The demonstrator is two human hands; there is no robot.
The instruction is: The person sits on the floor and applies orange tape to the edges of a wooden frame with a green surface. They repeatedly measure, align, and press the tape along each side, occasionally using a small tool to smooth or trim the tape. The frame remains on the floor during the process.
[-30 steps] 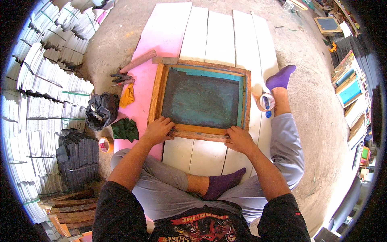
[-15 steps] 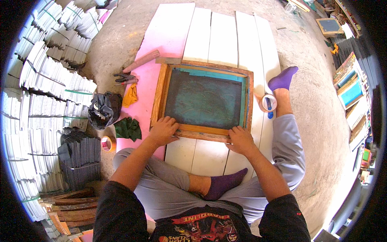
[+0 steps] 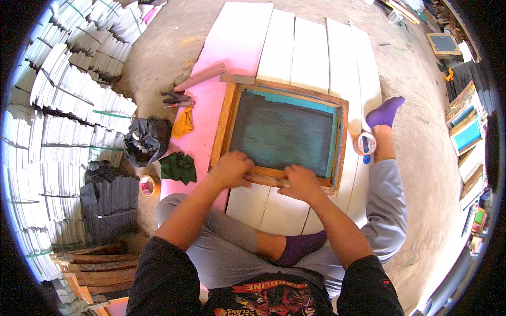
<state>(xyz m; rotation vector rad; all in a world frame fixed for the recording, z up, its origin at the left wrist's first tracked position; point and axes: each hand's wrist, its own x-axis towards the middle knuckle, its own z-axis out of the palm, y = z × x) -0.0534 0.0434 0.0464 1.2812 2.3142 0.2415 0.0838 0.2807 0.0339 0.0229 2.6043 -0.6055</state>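
The framed screen (image 3: 284, 134) lies flat on the boards (image 3: 311, 58), near the middle of the view; take it as the dial's centre. Its near left corner is under the left hand (image 3: 233, 169) at 8 o'clock, whose fingers curl over the near rail with the thumb on the outer side. The right hand (image 3: 300, 183), between 5 and 6 o'clock, grips the same rail alike, thumb outward. The most room is toward 12, where the boards run well past the far rail. At 3 o'clock only a narrow strip parts the right rail from a clear tape roll (image 3: 366, 143); at 6, a short stretch of white board reaches to the person's bent leg (image 3: 270, 244); at 9, a pink margin leads to the outer edge. Counted: five boards, one pink and four white; two hands, both on one screen; two tape rolls, the other an orange tape roll (image 3: 149, 185) between 8 and 9; two cloths near the pink edge, a yellow cloth (image 3: 183, 122) about 9 and a dark green cloth (image 3: 178, 167) below it; one black bag (image 3: 147, 139) at 9, farther out.
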